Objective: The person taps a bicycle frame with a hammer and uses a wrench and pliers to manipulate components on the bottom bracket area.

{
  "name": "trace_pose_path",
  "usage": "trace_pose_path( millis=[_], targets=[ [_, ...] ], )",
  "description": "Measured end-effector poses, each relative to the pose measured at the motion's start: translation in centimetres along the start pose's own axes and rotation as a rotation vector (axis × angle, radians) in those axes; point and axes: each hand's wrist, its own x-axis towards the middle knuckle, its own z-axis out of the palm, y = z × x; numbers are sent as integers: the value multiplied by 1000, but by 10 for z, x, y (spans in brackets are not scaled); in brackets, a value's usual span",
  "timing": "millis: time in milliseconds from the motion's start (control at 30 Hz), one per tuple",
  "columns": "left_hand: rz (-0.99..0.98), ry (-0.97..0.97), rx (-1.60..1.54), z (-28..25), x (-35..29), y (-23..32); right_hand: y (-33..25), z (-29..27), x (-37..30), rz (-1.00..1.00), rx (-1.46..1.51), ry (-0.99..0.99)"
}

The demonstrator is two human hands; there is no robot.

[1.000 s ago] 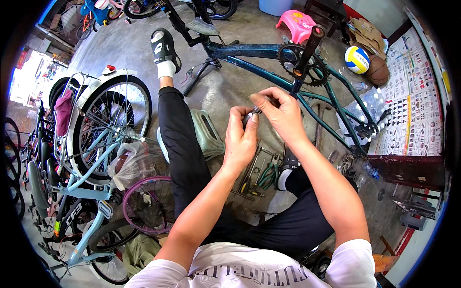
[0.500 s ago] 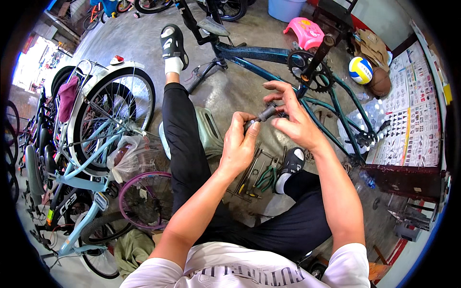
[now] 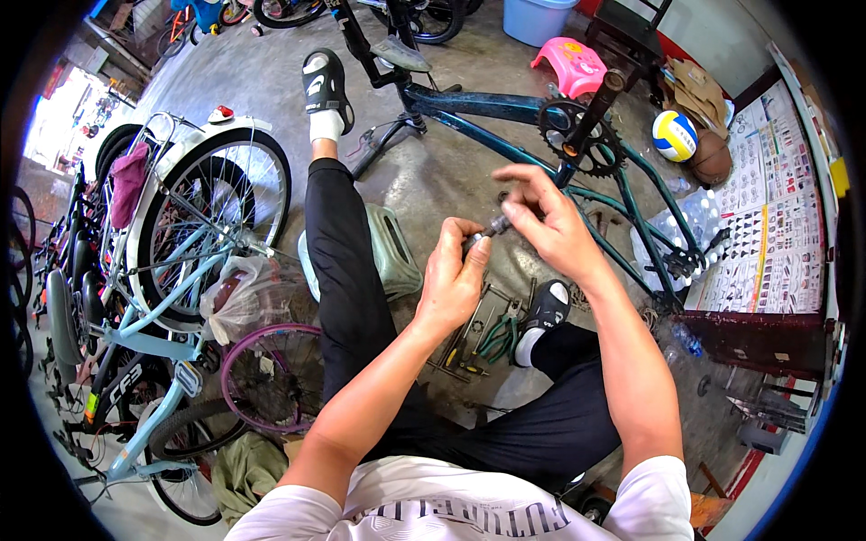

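Observation:
A small dark grey cylindrical metal part (image 3: 498,224) is held in front of me, above the floor. My left hand (image 3: 453,275) pinches its near end between thumb and fingers, and those fingers hide that end. My right hand (image 3: 552,224) is at the far end, thumb against the part, fingers curled loosely and slightly blurred, the index finger raised. Just beyond stands a dark teal bicycle frame (image 3: 492,106) with a chainring (image 3: 577,135) and an upright crank arm. Below my hands, several hand tools lie on the floor, among them green-handled pliers (image 3: 499,337).
A pale green plastic stool (image 3: 392,257) stands beside my left leg. At left are a light blue bicycle (image 3: 162,343) and a purple-rimmed wheel (image 3: 271,379). A pink stool (image 3: 573,68), a ball (image 3: 675,135) and a cabinet with a printed sheet (image 3: 767,216) stand to the right.
The fingers of my right hand have shifted around the far end of the metal part, which now shows less. My left hand keeps its pinch with hardly any movement.

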Motion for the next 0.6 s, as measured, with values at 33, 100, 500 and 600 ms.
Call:
trace_pose_path(
  millis=[33, 100, 500, 600],
  targets=[
    [-11, 5, -30, 0, 0, -3, 3, 4, 2, -205, -27, 103],
    [11, -6, -23, 1, 4, -5, 3, 6, 1, -346, -54, 221],
    [-109, -76, -136, -2, 1, 15, 3, 3, 4, 72, -23, 71],
    [-117, -89, -128, -2, 0, 16, 0, 13, 0, -87, 84, 166]
  ],
)
